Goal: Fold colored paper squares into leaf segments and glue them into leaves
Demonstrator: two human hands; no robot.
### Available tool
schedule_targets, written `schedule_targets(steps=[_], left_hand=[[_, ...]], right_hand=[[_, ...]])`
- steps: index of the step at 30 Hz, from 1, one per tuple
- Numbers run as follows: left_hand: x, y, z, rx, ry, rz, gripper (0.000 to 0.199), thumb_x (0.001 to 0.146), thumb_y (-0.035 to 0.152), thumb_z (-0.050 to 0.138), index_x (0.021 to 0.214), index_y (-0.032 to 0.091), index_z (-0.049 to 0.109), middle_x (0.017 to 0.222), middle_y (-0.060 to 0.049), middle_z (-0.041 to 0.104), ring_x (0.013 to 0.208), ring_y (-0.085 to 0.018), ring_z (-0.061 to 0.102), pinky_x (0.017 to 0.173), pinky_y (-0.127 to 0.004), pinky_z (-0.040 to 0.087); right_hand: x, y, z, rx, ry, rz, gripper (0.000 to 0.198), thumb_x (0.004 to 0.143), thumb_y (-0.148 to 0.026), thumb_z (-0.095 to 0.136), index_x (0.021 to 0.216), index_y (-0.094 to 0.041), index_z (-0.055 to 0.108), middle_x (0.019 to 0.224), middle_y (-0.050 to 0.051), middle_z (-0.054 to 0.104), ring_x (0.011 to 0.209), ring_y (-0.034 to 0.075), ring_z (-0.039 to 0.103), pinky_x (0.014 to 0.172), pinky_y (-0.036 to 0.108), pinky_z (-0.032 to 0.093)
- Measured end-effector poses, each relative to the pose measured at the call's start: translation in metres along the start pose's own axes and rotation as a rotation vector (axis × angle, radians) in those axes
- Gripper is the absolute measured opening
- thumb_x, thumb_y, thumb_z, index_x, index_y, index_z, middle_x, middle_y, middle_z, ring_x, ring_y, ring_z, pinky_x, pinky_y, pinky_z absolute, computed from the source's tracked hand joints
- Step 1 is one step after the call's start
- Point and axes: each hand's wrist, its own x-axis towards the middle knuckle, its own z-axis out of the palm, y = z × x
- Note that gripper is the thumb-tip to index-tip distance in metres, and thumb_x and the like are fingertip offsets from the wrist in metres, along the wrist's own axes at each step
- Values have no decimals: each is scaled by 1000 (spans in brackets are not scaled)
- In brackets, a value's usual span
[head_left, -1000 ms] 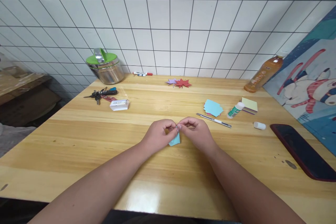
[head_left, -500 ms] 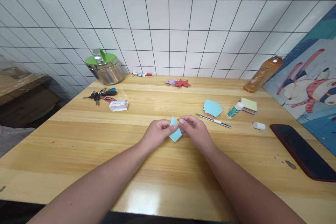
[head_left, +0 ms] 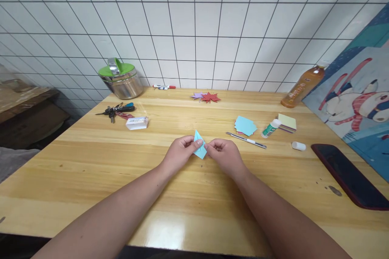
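A small light-blue folded paper point(head_left: 200, 152), shaped like a kite with its narrow tip pointing away from me, is held between my two hands above the table. My left hand point(head_left: 182, 150) pinches its left side, thumb on top. At the paper's right edge, my right hand point(head_left: 224, 154) has thumb and forefinger pinched together on it. A crease line shows on the upper part of the paper. Beyond my right hand lie a slim utility knife point(head_left: 246, 140) and a stack of light-blue paper pieces point(head_left: 244, 125).
A glue stick point(head_left: 271, 128), its white cap point(head_left: 298, 146), a pad of coloured paper point(head_left: 286, 122) and a phone point(head_left: 349, 176) lie right. Behind are paper leaves point(head_left: 210, 97), markers point(head_left: 164, 87) and a drink bottle point(head_left: 304, 87). Left are a steel pot point(head_left: 123, 85), keys point(head_left: 114, 109) and a small box point(head_left: 137, 123).
The folded paper has turned slightly, its tip moving left and away from me. My right fingers have shifted down along its right edge. The crease now shows more clearly.
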Motion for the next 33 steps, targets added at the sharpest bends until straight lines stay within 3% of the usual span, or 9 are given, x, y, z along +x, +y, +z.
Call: schedule_targets(steps=[8,14,18,23,27,33], left_hand=[[-1,-2,2,-9,-33,-54,31,67,43,67,72,13,66,61,0,59,56,-11,50,57,-22,41],[0,-6,1,131,-8,-20,29,69,41,64,70,12,64,61,1,57,56,-11,48,54,-21,36],[-2,-8,0,216,-128,-14,29,72,40,60,63,13,59,55,4,48,53,-9,42,52,-20,31],[-6,-7,2,321,-244,-7,35,74,42,57,53,15,48,51,7,31,48,-7,28,47,-20,22],[-6,-5,2,329,-294,-24,34,74,43,56,56,15,52,52,6,35,48,-7,30,47,-20,24],[-4,-5,0,229,-151,-12,33,72,45,58,63,14,60,55,3,50,53,-10,43,52,-21,32]], right_hand=[[0,0,0,29,78,-20,24,71,-37,56,57,-18,59,54,-1,56,50,11,47,48,21,36],[3,4,2,40,95,10,20,66,-37,62,60,-18,60,52,-3,54,47,10,45,44,20,34],[4,2,0,165,81,-43,26,65,-35,65,84,-18,66,67,0,61,59,12,52,55,23,44],[3,0,0,273,65,-20,21,68,-37,63,66,-16,63,62,2,61,58,13,53,54,24,44],[3,1,0,260,78,-25,22,69,-36,63,62,-16,60,59,0,59,55,12,52,52,23,42],[3,2,2,272,58,-30,25,71,-37,61,85,-18,63,71,1,63,63,14,57,58,25,45]])
